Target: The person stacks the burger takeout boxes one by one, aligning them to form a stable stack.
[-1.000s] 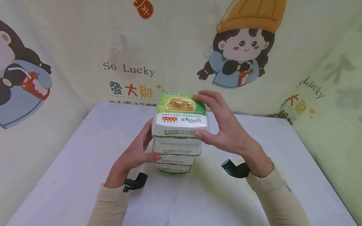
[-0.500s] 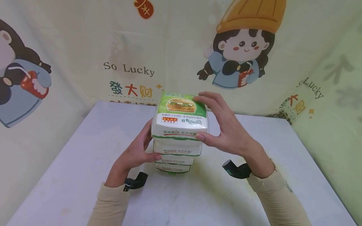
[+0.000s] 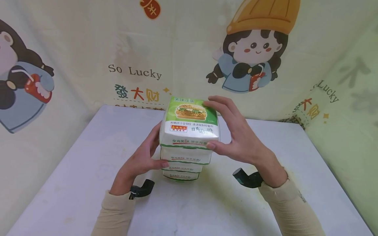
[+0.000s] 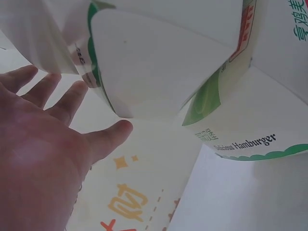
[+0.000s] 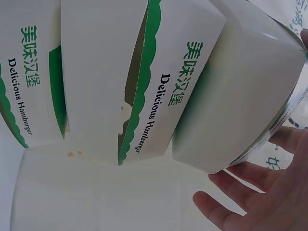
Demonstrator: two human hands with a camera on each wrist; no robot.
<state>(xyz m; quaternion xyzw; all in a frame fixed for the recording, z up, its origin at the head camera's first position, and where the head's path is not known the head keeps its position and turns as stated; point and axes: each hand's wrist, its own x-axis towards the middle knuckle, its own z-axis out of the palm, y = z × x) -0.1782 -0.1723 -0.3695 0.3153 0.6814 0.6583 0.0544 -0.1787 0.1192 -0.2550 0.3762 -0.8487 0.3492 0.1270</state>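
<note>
Several white-and-green cardboard hamburger boxes stand piled on the white table (image 3: 206, 203). A burger picture covers the lid of the top hamburger box (image 3: 191, 131); below it show the fronts of the lower boxes (image 3: 184, 155). My right hand (image 3: 243, 142) holds the top box by its right side, thumb on the front and fingers at the far edge. Around the left side of the pile is my left hand (image 3: 141, 161), its thumb on the front of a lower box, its fingers partly hidden. In the right wrist view, the boxes sit unevenly, with gaps under some flaps.
A printed cloth (image 3: 183, 49) with cartoon figures hangs behind the table and along both sides. Each wrist carries a black camera mount, one left (image 3: 142, 189) and one right (image 3: 247, 178), near the cream sleeves.
The top box has shifted slightly right and toward me, along with my right hand. My left hand and the lower boxes look nearly the same.
</note>
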